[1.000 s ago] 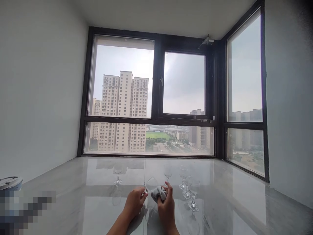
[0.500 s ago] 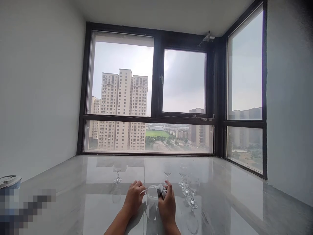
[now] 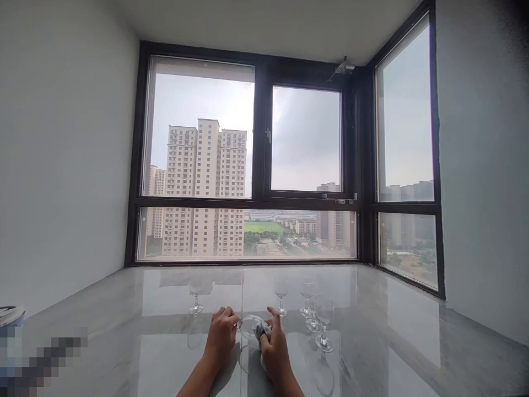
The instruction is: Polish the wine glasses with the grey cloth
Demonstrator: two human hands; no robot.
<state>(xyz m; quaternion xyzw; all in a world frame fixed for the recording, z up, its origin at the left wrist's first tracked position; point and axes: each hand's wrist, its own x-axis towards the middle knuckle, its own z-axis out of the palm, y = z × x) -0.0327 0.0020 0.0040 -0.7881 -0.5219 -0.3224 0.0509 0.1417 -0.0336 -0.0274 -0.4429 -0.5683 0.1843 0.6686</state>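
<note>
My left hand is closed around the stem end of a clear wine glass, which lies on its side in the air above the shiny sill. At the bowl's rim, my right hand grips a crumpled grey-white cloth that reaches into or against the mouth of the glass; which of the two I cannot tell. Beyond my hands, one wine glass stands upright. To the right, a wine glass is nearest of several grouped there. Another wine glass stands alone at the left.
A glossy grey marble-like sill spreads under everything and mirrors the glasses. Dark window frames rise behind it. A bucket-like container shows at the left edge, beside a pixelated patch. Plain walls flank both sides.
The whole view has shifted slightly, so things sit a little further left. My right hand and the cloth have moved closer in over the glass's mouth. The left hand keeps its hold.
</note>
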